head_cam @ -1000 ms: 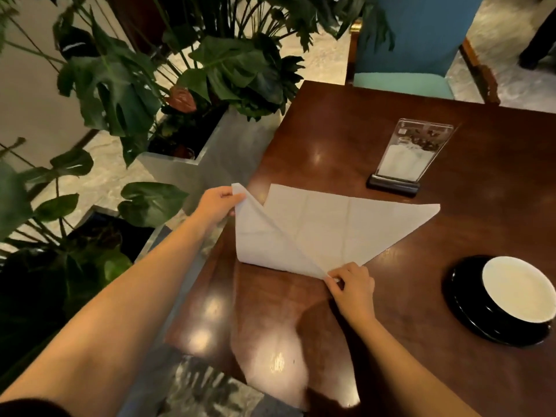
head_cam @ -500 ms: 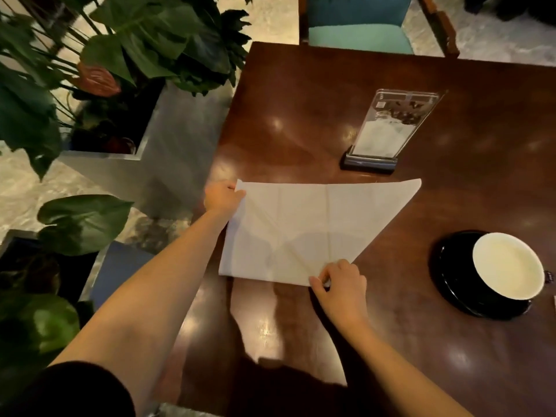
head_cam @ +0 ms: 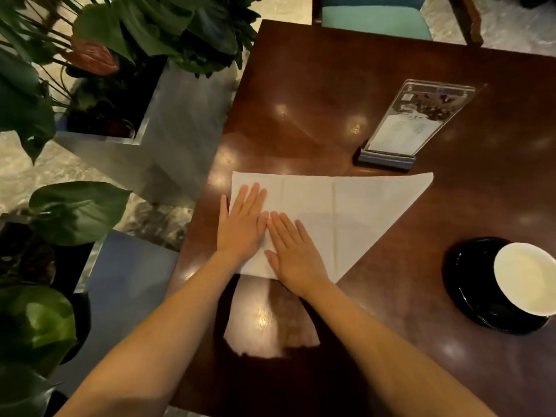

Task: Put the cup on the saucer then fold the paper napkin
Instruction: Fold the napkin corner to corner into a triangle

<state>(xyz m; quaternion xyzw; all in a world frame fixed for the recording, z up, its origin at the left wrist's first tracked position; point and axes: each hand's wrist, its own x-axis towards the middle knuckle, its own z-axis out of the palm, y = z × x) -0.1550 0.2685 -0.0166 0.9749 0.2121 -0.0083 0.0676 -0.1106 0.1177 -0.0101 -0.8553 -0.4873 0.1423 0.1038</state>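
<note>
The paper napkin (head_cam: 346, 212) lies flat on the dark wooden surface (head_cam: 316, 94), folded into a triangle. Its long straight edge runs along the far side, its square corner sits at the far left near the surface's left edge, and its sharp tip points right. Crease lines cross it from far to near.

Both hands press down on the left part of the napkin. The left hand (head_cam: 242, 224) lies palm down, fingers (head_cam: 254, 195) stretched out flat and close together, pointing away from the person; its outer finger hangs just over the napkin's left edge. The right hand (head_cam: 293, 251) lies palm down just beside it, fingers (head_cam: 281, 228) spread flat and angled toward the left hand so that the fingertips of the two hands touch. Neither hand grips anything; both lie flat and extended.

The white cup (head_cam: 526, 278) stands on the black saucer (head_cam: 463, 275) at the right edge of the view, well apart from the napkin. A clear sign holder (head_cam: 421, 118) on a dark base stands just beyond the napkin's far edge. A teal chair (head_cam: 376, 19) is at the far side. Leafy plants (head_cam: 144, 22) in grey planters (head_cam: 168, 121) stand on the floor to the left.
</note>
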